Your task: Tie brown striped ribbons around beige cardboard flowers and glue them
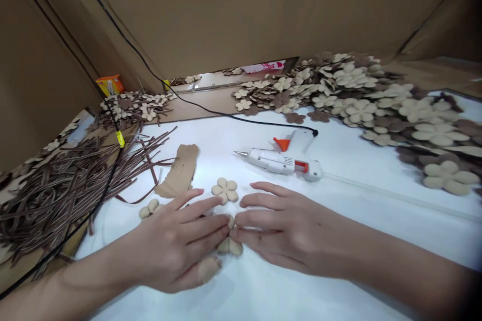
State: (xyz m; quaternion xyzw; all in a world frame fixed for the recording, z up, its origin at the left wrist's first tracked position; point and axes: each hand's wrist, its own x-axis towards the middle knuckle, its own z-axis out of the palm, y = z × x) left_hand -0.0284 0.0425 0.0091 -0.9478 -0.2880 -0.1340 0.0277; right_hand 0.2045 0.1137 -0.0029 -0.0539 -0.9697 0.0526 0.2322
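Note:
Flat on the white surface, my left hand (184,240) has its fingers stretched out and apart, with a beige wrap around the thumb tip. Facing it, my right hand (278,225) also has spread fingers. The fingertips of both meet over small beige felt flowers (230,246), partly hidden beneath them. Just above lies another beige flower (225,190), touched by a left fingertip. Part of one more flower (149,208) shows behind my left hand. A white glue gun (280,159) lies on its side beyond my right hand, its nozzle pointing left.
Brown strips (71,185) are heaped at the left. A torn cardboard piece (181,170) lies behind my left hand. Piles of beige and brown flowers (361,110) cover the back right. A black cable (222,114) runs to the glue gun. An orange box (110,84) stands back left.

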